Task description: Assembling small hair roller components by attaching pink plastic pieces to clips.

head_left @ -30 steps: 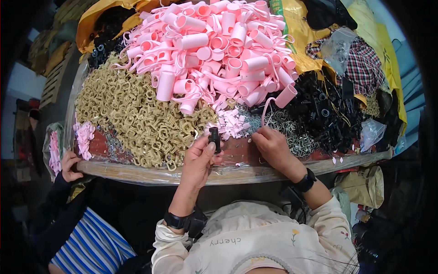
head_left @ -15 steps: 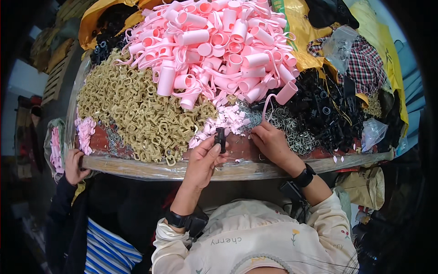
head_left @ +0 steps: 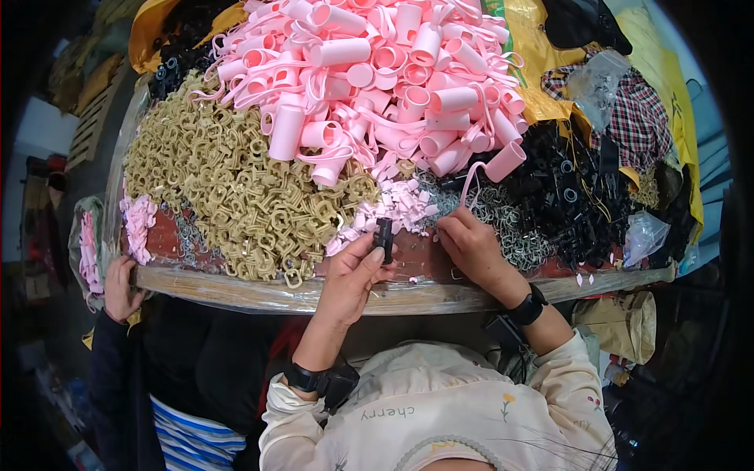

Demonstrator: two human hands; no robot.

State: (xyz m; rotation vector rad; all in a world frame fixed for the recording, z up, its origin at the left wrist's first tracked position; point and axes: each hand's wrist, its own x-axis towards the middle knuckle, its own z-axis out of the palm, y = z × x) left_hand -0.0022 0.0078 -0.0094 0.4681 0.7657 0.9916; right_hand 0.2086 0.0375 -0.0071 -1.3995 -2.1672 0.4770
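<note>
Pink strap (head_left: pixel 465 188) goes out of sight at your R hand (head_left: pixel 476 250), can't tell if you grip it. Your L hand (head_left: pixel 351 280) hides btm of black part (head_left: pixel 384 234). Pink pile (head_left: pixel 341 52) cut off up top, co-worker's striped garment (head_left: pixel 196 439) at btm. Metal bits (head_left: pixel 525 235) too sm. to tell apart

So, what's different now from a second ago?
The left hand has moved slightly right, baring more small pink pieces. The co-worker's striped garment shows less, lower and further right. Nothing was visibly let go: the left hand still grips the black tubular part; whether the right hand holds anything is unclear. The co-worker's hand stays at the table edge; the pink cylinders look unchanged.
</note>
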